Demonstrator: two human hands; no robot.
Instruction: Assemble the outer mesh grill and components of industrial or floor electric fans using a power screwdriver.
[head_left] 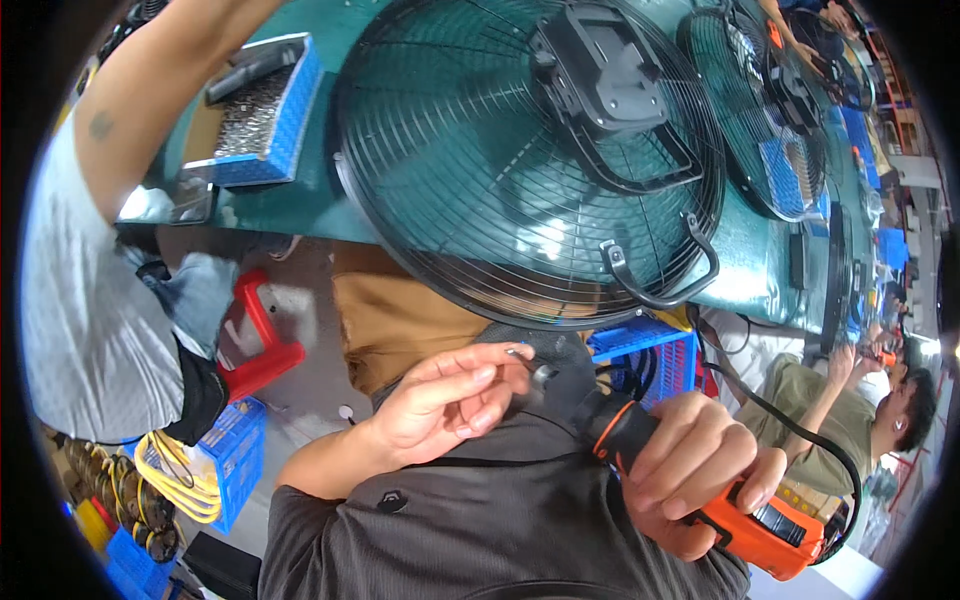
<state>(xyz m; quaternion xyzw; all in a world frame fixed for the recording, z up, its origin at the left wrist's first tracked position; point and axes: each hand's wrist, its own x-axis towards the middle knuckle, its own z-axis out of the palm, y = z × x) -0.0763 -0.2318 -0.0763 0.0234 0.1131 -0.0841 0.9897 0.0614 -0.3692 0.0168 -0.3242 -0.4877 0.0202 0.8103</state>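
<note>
In front of my chest, my left hand (450, 400) pinches a small screw (515, 354) between thumb and forefinger; the other fingers are curled. My right hand (690, 470) is wrapped round an orange and black corded electric screwdriver (765, 530). Its blurred metal tip (543, 374) points toward the left fingertips; whether it touches the screw, I cannot tell. Beyond both hands, a large black round fan (540, 225) with a wire grille lies on the green table, its edge jutting over the near side. A dark motor housing (605, 75) and a curved black handle (665, 290) sit on it.
At left, another person's arm (150, 90) reaches over the table beside a blue box of screws (290, 130). Another fan (750, 110) lies at right, near a seated co-worker (830, 430). Below stand a blue crate (650, 350) and a red stool (262, 340). The screwdriver's black cord (800, 425) loops at right.
</note>
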